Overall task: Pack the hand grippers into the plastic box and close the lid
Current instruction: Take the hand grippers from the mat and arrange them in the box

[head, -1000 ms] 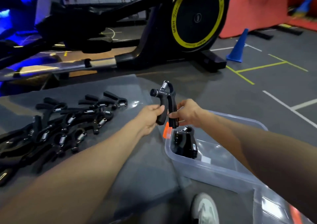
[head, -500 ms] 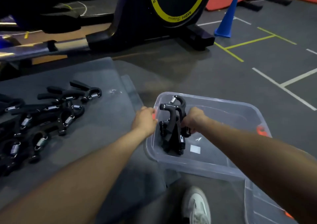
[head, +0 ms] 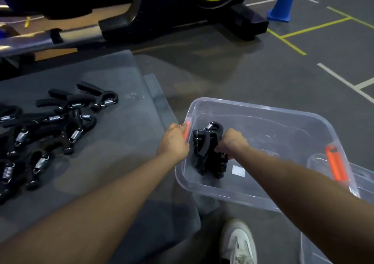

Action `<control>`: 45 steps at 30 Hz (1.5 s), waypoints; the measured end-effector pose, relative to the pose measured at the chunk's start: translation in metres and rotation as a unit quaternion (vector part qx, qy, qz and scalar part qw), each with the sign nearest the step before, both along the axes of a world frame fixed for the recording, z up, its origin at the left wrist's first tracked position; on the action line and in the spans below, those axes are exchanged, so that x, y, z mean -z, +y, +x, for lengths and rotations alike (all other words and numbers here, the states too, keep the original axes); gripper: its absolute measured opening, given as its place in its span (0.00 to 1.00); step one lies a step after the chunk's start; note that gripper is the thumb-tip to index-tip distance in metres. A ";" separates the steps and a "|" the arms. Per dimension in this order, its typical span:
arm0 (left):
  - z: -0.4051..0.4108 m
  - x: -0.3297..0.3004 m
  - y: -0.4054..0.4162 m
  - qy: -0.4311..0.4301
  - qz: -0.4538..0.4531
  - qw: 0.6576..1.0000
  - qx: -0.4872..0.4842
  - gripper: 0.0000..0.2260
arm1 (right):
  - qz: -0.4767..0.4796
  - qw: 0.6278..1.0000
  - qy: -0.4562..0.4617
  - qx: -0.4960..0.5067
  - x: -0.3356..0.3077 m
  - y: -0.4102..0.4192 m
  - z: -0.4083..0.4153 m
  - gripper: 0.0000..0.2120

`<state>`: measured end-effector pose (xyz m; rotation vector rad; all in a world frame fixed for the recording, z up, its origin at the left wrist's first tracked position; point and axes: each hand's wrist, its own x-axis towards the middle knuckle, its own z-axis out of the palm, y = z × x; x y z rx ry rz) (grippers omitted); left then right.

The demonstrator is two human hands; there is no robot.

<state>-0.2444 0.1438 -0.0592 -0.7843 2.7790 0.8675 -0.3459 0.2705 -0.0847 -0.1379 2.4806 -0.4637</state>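
Observation:
A clear plastic box (head: pixel 263 110) stands on the floor to the right of a grey mat. Black hand grippers (head: pixel 208 148) stand bunched at the box's left end. My right hand (head: pixel 231 141) is inside the box with its fingers curled on the rightmost of them. My left hand (head: pixel 175 142) grips the box's left rim by the orange latch (head: pixel 186 129). A pile of several more black hand grippers (head: pixel 60 122) with steel springs lies on the mat (head: pixel 121 142) at the left.
The clear lid (head: pixel 364 182) with an orange latch (head: pixel 336 166) lies at the box's right end. An exercise machine (head: pixel 182 10) stands behind the mat. A blue cone (head: pixel 282 2) is at the far right. My white shoe (head: pixel 238 241) is below the box.
The hand gripper I held up with both hands has come down into the box among the others. My left hand let go of it and took the box's rim.

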 end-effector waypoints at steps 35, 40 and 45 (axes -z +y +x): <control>0.039 -0.041 -0.086 0.036 0.021 0.995 -0.093 0.22 | -0.166 0.969 0.178 -0.051 -0.061 -0.085 0.032 0.12; 0.095 -0.044 -0.144 0.020 0.002 0.984 -0.178 0.21 | -0.197 0.960 0.135 -0.147 -0.070 -0.163 0.067 0.19; 0.117 -0.038 -0.205 0.011 -0.037 0.978 -0.207 0.21 | -0.232 0.957 0.083 -0.155 -0.054 -0.224 0.084 0.19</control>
